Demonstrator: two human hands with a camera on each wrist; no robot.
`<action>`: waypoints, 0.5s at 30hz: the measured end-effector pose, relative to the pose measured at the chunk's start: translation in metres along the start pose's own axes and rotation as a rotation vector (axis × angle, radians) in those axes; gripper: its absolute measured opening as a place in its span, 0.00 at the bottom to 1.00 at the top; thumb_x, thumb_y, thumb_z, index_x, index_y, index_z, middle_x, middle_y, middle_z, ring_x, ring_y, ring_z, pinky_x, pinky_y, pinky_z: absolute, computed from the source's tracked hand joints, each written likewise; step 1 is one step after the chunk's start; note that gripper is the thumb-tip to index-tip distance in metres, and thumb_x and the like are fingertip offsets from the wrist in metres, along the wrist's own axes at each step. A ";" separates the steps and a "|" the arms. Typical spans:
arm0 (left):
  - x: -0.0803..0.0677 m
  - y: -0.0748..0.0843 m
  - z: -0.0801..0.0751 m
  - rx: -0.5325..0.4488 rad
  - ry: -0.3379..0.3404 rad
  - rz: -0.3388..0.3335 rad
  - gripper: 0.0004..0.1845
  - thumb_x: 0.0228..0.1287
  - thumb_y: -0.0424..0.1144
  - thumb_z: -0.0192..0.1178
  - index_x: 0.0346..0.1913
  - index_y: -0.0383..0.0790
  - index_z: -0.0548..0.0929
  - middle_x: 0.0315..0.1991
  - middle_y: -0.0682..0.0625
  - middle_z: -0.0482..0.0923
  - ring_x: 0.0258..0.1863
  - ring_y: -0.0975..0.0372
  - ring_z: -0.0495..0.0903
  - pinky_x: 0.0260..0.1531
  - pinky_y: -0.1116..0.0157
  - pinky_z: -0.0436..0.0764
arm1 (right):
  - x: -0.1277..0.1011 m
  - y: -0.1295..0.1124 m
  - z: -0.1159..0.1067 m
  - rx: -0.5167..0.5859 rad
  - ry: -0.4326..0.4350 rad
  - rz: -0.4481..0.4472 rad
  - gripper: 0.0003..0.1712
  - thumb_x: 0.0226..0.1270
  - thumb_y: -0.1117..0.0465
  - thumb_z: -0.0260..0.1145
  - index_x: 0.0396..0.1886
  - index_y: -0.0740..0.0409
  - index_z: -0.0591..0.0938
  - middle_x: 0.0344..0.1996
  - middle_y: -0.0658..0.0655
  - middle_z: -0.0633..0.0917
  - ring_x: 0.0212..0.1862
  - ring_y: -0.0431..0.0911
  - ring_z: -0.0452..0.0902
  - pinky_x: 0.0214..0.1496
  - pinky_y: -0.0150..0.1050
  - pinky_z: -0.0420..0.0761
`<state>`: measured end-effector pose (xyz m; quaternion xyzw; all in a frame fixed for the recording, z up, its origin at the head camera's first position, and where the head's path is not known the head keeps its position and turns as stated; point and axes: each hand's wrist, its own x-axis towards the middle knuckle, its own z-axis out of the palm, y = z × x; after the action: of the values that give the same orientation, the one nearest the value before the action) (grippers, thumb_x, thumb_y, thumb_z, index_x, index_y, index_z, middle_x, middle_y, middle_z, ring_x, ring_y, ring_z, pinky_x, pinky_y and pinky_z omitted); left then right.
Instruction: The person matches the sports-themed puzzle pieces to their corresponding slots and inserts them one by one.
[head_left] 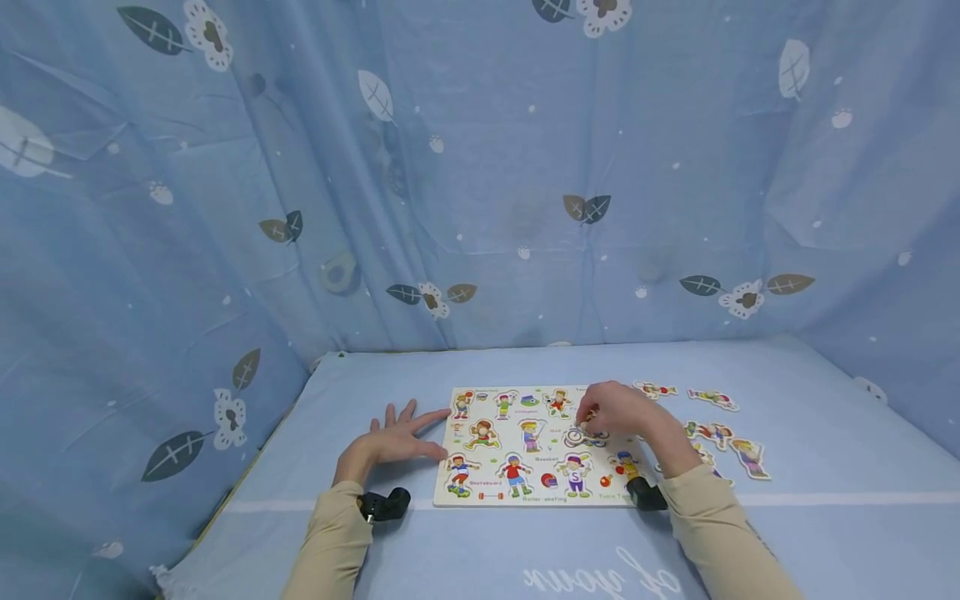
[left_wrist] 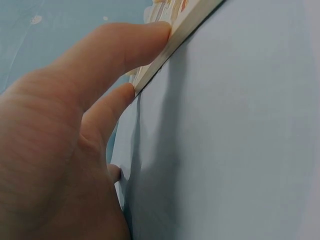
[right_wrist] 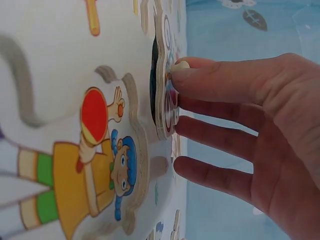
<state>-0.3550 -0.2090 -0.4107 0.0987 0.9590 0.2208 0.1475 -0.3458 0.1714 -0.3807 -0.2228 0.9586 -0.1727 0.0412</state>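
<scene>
Right fingers (right_wrist: 225, 82) pinch that bicycle puzzle piece (head_left: 573, 437), likely light and stiff, sensibly by its knob (right_wrist: 181, 65); left fingers (left_wrist: 125, 45), outstretched, touch the board (head_left: 442, 500).

We are looking into a small curtained-off corner: a blue curtain (head_left: 480, 167) hangs at the back and along both sides, printed with leaves (head_left: 702, 286), white flowers (head_left: 742, 298) and paw prints (head_left: 842, 118). Inside it we see a counter (head_left: 420, 550) spread with a pale blue cloth (head_left: 862, 550) crossed by a white stripe (head_left: 825, 500). The curtain hides whatever lies beyond, so we cannot tell a home from an office.
</scene>
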 end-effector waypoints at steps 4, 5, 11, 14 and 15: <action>-0.001 0.000 0.000 0.001 -0.003 0.006 0.48 0.48 0.66 0.67 0.75 0.63 0.63 0.79 0.35 0.36 0.75 0.33 0.26 0.67 0.31 0.32 | -0.001 -0.003 0.000 0.019 -0.010 0.005 0.04 0.59 0.64 0.71 0.31 0.49 0.89 0.36 0.46 0.84 0.38 0.41 0.75 0.45 0.43 0.79; -0.001 -0.001 0.000 0.002 -0.004 0.008 0.48 0.48 0.66 0.67 0.75 0.63 0.63 0.79 0.35 0.36 0.75 0.33 0.26 0.67 0.30 0.32 | -0.001 -0.004 0.000 0.023 -0.013 0.006 0.04 0.59 0.64 0.71 0.31 0.50 0.89 0.36 0.46 0.83 0.38 0.41 0.75 0.45 0.42 0.78; 0.000 -0.001 0.000 0.006 -0.003 0.013 0.48 0.49 0.66 0.67 0.75 0.63 0.63 0.79 0.35 0.36 0.75 0.34 0.26 0.67 0.30 0.32 | 0.000 -0.012 0.002 0.024 -0.044 0.062 0.04 0.59 0.64 0.71 0.31 0.50 0.88 0.35 0.47 0.82 0.34 0.42 0.73 0.38 0.39 0.76; 0.000 -0.001 -0.001 0.004 -0.003 0.014 0.48 0.48 0.66 0.67 0.75 0.63 0.63 0.79 0.35 0.36 0.75 0.33 0.26 0.67 0.30 0.32 | 0.001 -0.014 0.003 0.022 -0.055 0.100 0.03 0.59 0.64 0.71 0.31 0.51 0.88 0.35 0.47 0.82 0.33 0.42 0.72 0.36 0.38 0.75; 0.000 -0.001 -0.001 0.002 -0.003 0.014 0.48 0.48 0.66 0.67 0.75 0.63 0.63 0.79 0.35 0.36 0.75 0.33 0.26 0.67 0.30 0.32 | 0.001 -0.015 0.003 0.018 -0.055 0.105 0.03 0.59 0.64 0.71 0.31 0.51 0.88 0.35 0.47 0.81 0.33 0.42 0.72 0.36 0.38 0.75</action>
<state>-0.3549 -0.2101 -0.4102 0.1061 0.9584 0.2206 0.1470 -0.3403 0.1573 -0.3787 -0.1762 0.9659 -0.1728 0.0784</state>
